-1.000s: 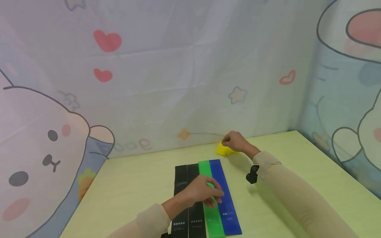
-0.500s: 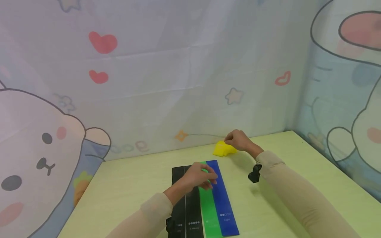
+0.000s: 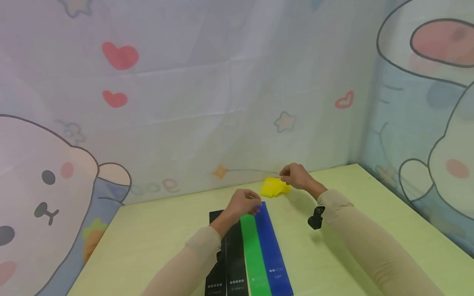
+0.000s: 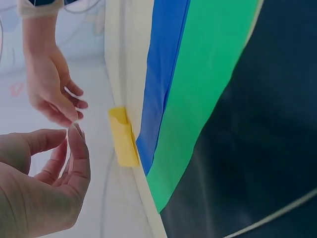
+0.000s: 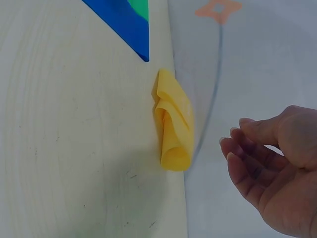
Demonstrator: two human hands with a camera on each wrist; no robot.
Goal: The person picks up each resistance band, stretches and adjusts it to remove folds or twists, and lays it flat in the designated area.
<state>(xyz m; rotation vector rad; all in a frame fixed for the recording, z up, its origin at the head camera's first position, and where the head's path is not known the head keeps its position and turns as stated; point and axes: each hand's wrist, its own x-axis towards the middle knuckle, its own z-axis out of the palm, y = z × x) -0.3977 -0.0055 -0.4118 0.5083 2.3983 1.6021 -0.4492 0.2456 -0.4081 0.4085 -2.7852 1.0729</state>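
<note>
A crumpled yellow resistance band (image 3: 274,188) lies folded over itself near the table's back edge. My right hand (image 3: 296,176) hovers just right of it; in the right wrist view its fingers are loosely bent, hold nothing and stay apart from the band. My left hand (image 3: 242,202) is above the far end of the flat bands. Its thumb and fingertips come close together in the left wrist view, with nothing visible between them. Side by side below lie two black resistance bands (image 3: 236,263), a green one (image 3: 256,255) and a blue one (image 3: 275,250) marked "Light".
The pale yellow-green table (image 3: 333,263) meets a printed fabric backdrop (image 3: 207,102) behind and at the right. A small black camera (image 3: 316,218) is strapped on my right wrist.
My left hand has moved away from me, from over the green and blue bands to their far end. The right hand has drawn slightly right off the yellow band, which stays in place.
</note>
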